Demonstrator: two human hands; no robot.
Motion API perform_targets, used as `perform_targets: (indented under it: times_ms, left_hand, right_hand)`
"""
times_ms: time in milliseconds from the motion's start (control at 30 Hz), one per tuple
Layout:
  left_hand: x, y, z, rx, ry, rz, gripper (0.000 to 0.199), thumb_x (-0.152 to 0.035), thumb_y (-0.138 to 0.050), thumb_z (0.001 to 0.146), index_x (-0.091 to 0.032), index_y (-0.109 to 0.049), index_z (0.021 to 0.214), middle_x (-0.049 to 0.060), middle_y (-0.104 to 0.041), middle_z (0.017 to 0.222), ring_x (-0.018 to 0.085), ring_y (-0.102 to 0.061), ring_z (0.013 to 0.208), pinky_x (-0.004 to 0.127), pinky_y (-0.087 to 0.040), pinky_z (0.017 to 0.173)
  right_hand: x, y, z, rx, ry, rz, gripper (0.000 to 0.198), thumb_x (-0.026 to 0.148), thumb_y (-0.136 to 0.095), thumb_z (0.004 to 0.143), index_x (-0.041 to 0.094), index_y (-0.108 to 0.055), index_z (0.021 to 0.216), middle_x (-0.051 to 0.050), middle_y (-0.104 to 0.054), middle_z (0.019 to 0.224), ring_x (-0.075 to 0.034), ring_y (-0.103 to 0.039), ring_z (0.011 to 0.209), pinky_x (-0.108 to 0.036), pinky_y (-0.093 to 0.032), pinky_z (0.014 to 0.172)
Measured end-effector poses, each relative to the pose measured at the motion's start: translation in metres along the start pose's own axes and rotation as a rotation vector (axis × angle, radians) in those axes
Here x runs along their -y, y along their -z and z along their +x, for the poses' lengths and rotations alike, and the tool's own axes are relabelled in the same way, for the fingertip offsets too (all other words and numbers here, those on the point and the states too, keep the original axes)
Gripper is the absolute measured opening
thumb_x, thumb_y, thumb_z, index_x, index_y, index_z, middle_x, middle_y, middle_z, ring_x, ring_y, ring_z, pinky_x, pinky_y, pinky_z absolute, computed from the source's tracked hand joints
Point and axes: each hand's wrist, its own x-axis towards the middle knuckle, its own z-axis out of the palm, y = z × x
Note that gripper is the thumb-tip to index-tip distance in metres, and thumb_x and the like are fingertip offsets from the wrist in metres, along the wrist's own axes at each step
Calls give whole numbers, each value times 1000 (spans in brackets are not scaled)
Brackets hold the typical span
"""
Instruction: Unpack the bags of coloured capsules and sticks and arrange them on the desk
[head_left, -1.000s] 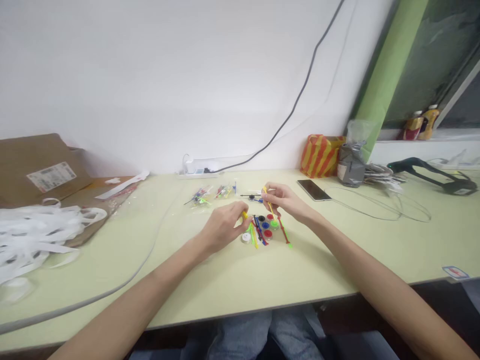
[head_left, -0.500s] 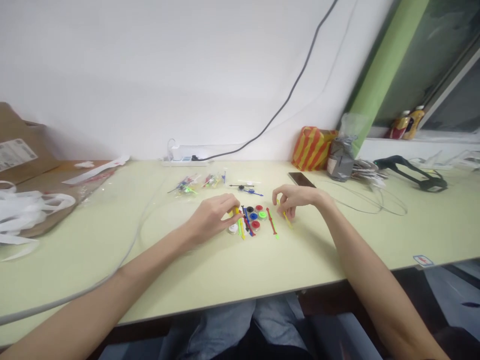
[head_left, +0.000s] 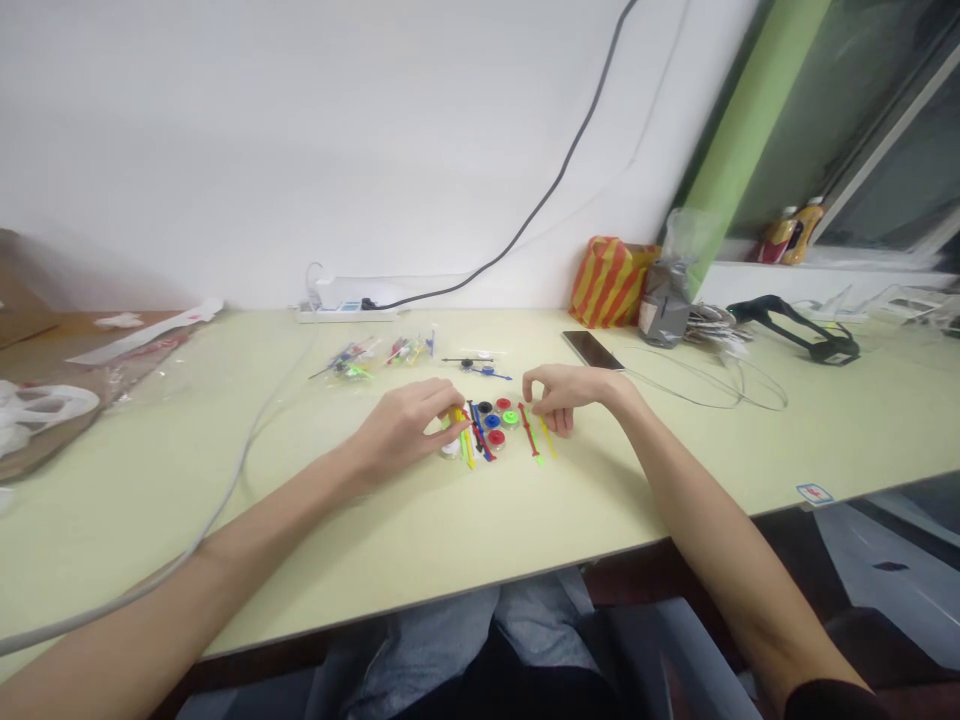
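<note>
Yellow arrow (head_left: 548,437), probably being placed; my right hand (head_left: 564,388) half-curled beside it, left hand (head_left: 409,420) near-pinched, grips unclear; next move needs care

Five round coloured plastic discs (head_left: 496,438): on pale-yellow table (head_left: 390,560), between slender coloured plastic arrows (head_left: 529,433)
Flat dark phone (head_left: 592,350): behind right hand (head_left: 561,393)
Red-yellow striped bag (head_left: 609,283): behind phone
</note>
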Motion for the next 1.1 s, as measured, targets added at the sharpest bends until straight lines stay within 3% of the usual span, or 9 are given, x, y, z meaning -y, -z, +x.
perform_targets:
  times_ms: [167,567,700,767,867,967,1100]
  left_hand:
    - [0,0,0,2,-1,4,8,-26,-56,99,-19,-56,94,0,-59,81,13,-55,72,25,-40,66]
    - [-1,1,1,12,3,-4,10,-28,-54,99,-20,-58,94,1,-61,81,14,-57,72,26,-41,66]
    - [0,0,1,-3,2,-6,9,-27,-54,99,-20,-59,98,2,-61,84,14,-58,75,27,-43,68]
    - [0,0,0,-25,8,-3,8,-27,-55,100,-20,-59,100,2,-62,86,14,-58,77,27,-44,70]
    - [1,1,-1,-71,47,-4,11,-31,-60,97,-20,-57,99,0,-62,84,13,-57,73,26,-44,67]
    - [1,2,-3,-126,101,-24,21,-37,-68,92,-20,-55,93,-3,-60,78,12,-55,67,24,-43,62]
    - [-1,2,-4,-160,125,-102,27,-39,-72,90,-20,-53,88,-5,-60,75,9,-55,62,21,-41,57]
  right_hand:
    - [5,-2,-4,11,11,-10,15,10,-52,94,17,-46,106,-5,-73,67,-21,-72,56,-31,-60,58]
    - [6,-2,0,-44,129,32,9,17,-53,95,20,-47,101,-7,-76,80,-22,-75,65,-28,-58,55]
    - [5,-2,0,-92,159,15,6,19,-54,95,20,-48,98,-7,-76,77,-19,-71,58,-26,-55,52]
    - [7,-2,-2,-181,230,21,6,21,-55,95,19,-51,98,-7,-75,78,-16,-69,56,-22,-50,49]
    - [16,-5,-6,-263,450,89,11,28,-60,95,17,-58,98,-7,-75,82,-15,-70,64,-20,-46,48]
    - [30,-18,-5,-204,639,203,21,35,-66,92,15,-65,97,-7,-74,86,-16,-70,69,-21,-48,52]
    - [43,-42,5,-184,765,374,26,38,-75,84,15,-67,93,-4,-72,81,-15,-68,65,-23,-50,55]
